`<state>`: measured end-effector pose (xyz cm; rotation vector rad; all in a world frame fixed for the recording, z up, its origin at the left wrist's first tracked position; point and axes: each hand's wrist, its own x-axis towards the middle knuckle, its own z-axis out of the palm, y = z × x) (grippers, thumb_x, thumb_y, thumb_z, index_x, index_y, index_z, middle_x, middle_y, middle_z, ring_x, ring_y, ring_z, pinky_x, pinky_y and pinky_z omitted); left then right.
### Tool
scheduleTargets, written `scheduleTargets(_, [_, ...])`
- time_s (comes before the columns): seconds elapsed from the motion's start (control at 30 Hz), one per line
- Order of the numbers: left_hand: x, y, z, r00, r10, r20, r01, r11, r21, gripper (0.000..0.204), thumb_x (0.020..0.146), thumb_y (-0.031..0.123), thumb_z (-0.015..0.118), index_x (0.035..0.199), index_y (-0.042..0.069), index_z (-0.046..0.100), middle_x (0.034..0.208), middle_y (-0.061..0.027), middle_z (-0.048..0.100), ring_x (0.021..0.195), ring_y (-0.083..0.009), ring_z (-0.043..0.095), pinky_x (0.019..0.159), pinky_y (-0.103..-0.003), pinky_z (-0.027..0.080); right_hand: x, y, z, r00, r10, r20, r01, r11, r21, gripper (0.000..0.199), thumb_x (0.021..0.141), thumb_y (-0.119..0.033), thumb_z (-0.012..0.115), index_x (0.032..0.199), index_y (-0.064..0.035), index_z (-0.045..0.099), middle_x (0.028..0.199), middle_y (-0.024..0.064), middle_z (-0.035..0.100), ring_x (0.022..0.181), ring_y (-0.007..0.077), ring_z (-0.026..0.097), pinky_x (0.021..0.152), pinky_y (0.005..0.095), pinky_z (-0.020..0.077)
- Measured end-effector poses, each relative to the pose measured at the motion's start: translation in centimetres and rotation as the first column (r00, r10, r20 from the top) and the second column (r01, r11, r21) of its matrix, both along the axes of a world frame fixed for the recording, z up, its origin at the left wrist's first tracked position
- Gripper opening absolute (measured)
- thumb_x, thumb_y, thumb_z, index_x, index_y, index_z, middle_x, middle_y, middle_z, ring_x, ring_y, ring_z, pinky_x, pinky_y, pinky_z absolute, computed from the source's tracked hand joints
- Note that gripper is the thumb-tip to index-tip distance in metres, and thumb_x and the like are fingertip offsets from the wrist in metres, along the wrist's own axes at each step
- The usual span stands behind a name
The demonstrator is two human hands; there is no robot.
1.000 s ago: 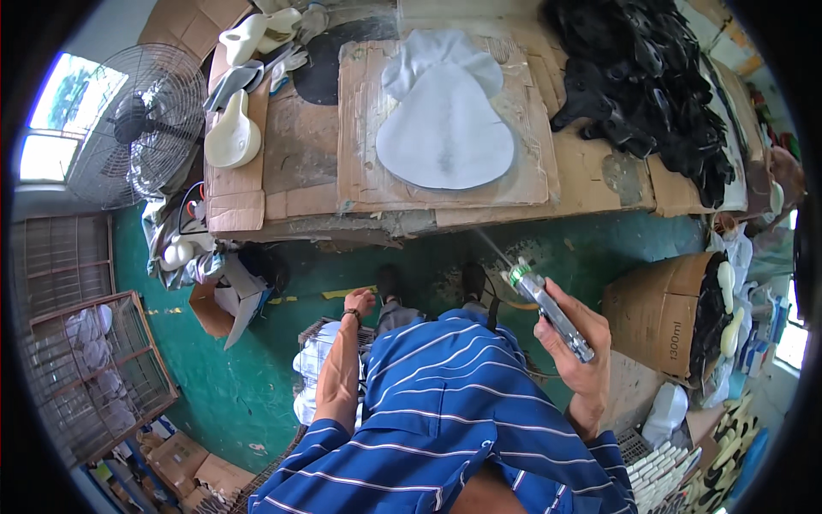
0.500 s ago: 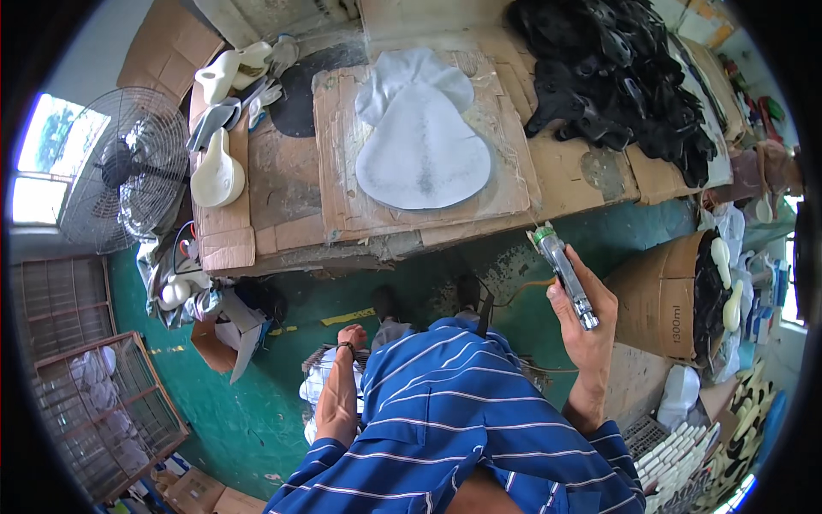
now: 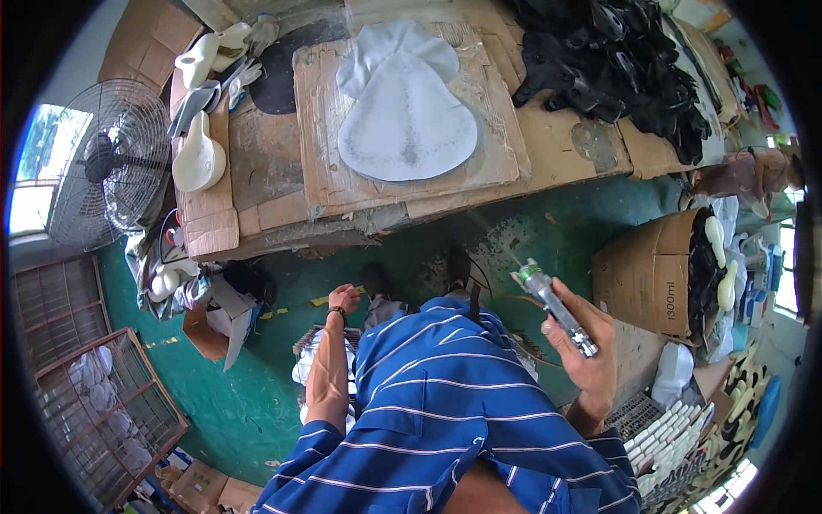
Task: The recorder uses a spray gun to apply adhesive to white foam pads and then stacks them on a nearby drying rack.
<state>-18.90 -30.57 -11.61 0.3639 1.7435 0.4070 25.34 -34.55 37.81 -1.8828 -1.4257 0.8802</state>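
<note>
— Right grip (image 3: 591,349): state?
— Closed around a spray gun (image 3: 562,317). Fingers lie on the right side of the metal body, thumb on the left.

— Orientation of the gun?
— Tilted. Its nozzle (image 3: 523,273), with a green ring, points up and left toward the worktop (image 3: 274,163). A faint pale streak (image 3: 512,256) shows ahead of the nozzle. The gun is apart from the worktop, over the green floor (image 3: 223,411).

— Left grip (image 3: 344,299): state?
— Fingers loosely curled, in front of the body and well apart from the gun. Whether anything is inside cannot be told. A dark band (image 3: 336,310) encircles the wrist.

— Location of the white piece (image 3: 409,116)?
— Flat on a cardboard sheet (image 3: 318,171), which lies on the worktop. The broad rounded end faces the person; the far end is creased and flared. Grey speckling marks the lower part, densest near the middle. Neither hand touches it.

— Adjacent items?
— To the right of the sheet, a heap of black pieces (image 3: 616,73). To the left, near the worktop's edge, a cream bowl-shaped form (image 3: 199,158) and, beyond it, a pale glove (image 3: 243,84). A caged fan (image 3: 107,163) stands left of the worktop. A cardboard box (image 3: 638,278) sits to the right of the gun, below worktop level.
</note>
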Motion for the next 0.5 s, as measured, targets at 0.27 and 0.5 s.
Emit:
scheduleTargets(0.27, [-1.1,-2.7,0.6,0.997,-0.055,-0.051,0.051,0.995,-0.084,0.034,0.092,0.019,0.067,0.124,0.009,0.068,0.097,-0.0088,0.075,0.082,-0.0229,0.073,0.072,-0.046,0.058,-1.1,3.5,0.0,0.993,0.086,-0.081,-0.07,0.98,0.187,0.061,0.08,0.007,0.075,0.138,-0.0022,0.06,0.104,0.0192,0.07,0.086,0.031,0.071,0.076,0.0344,0.0544])
scheduleTargets(0.5, [-1.3,-3.2,1.5,0.995,-0.035,-0.09,0.025,0.994,-0.108,0.031,0.091,0.017,0.067,0.121,0.009,0.071,0.095,-0.0091,0.076,0.081,-0.0221,0.074,0.068,-0.044,0.057,0.3,3.0,0.0,0.994,0.109,0.003,-0.108,0.983,0.149,0.049,0.083,-0.001,0.077,0.131,0.0034,0.063,0.103,0.0209,0.072,0.085,0.0305,0.071,0.076,0.0352,0.0541])
